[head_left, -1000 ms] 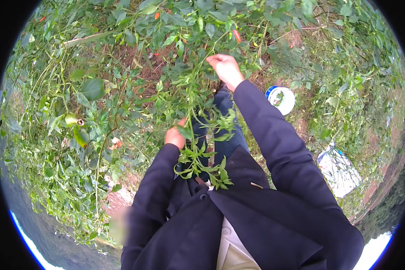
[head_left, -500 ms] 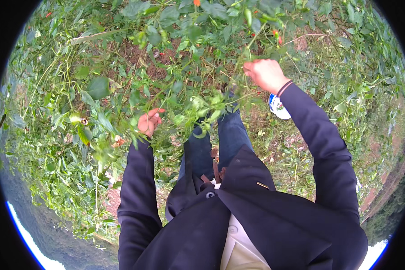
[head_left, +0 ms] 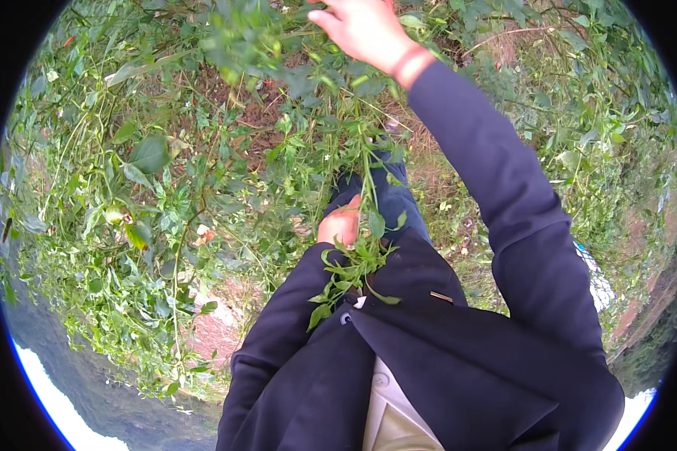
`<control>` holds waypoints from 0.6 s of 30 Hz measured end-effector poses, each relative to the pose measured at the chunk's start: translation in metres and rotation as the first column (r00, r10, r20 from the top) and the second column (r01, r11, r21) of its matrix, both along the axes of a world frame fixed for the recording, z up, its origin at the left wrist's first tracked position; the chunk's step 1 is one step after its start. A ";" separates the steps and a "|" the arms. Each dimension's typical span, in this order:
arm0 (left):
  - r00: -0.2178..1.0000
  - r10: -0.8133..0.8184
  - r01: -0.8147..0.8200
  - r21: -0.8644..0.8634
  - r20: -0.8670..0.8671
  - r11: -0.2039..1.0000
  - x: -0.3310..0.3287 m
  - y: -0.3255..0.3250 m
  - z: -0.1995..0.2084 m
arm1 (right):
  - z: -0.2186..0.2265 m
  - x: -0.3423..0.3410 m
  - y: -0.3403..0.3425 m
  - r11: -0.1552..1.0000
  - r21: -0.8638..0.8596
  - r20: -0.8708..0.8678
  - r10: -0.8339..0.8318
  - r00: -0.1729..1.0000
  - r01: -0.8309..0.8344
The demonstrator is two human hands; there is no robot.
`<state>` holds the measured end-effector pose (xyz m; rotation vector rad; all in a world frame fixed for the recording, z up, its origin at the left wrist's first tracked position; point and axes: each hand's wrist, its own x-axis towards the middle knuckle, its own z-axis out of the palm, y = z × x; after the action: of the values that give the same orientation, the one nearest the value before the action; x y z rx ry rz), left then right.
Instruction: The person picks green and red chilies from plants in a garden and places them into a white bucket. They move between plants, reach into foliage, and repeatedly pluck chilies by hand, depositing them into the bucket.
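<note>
While standing over a planted plot, see a broad dark leaf toward its left edge, with a yellowing leaf just below. Farther right, nearer the plot's lower edge, see bare reddish soil. Have the left hand clamped on a leafy stem in front of the jeans: see the stem along the right side of the hand, running up into the foliage and spilling a tuft of leaves below, over the dark jacket. Have the right hand outstretched toward the plot's upper edge, well apart from the left, with thumb spread and blurred leaves just to the left; cannot tell whether holding anything, with the fingertips partly out of view. Past the right sleeve, toward the plot's right edge, see a white bag, partly hidden behind that sleeve
</note>
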<state>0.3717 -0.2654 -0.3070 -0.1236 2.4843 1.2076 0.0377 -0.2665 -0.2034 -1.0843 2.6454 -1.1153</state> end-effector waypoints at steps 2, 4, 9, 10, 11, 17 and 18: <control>0.990 0.109 -0.114 0.053 0.094 0.992 -0.007 0.004 0.001 | -0.001 0.020 0.034 0.949 -0.314 -0.044 -0.031 0.999 0.016; 0.972 0.199 -0.213 0.109 0.129 0.971 -0.007 0.004 -0.001 | -0.006 0.055 0.090 0.956 -0.163 0.338 -0.179 0.924 0.245; 0.755 0.391 -0.649 0.513 0.527 0.561 -0.002 -0.004 -0.004 | -0.095 0.129 0.131 0.956 0.261 0.933 -0.284 0.220 0.131; 0.758 0.386 -0.649 0.544 0.526 0.532 -0.002 -0.007 0.000 | -0.113 0.137 0.127 0.949 0.264 0.965 -0.260 -0.043 0.172; 0.739 0.383 -0.672 0.568 0.554 0.476 -0.006 -0.008 0.002 | -0.128 0.145 0.119 0.941 0.206 0.974 -0.170 -0.151 0.269; 0.521 0.316 -0.851 0.510 0.793 0.122 -0.021 -0.037 0.030 | -0.154 0.161 0.083 0.779 -0.051 0.999 0.042 0.028 0.625; 0.616 0.346 -0.787 0.544 0.707 0.290 -0.023 -0.039 0.033 | -0.151 0.160 0.082 0.776 -0.056 0.997 0.075 -0.004 0.628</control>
<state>0.3484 -0.3048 -0.2744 -1.0351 1.1554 2.2222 0.1977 -0.1847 -0.3546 0.4625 1.2943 -1.7616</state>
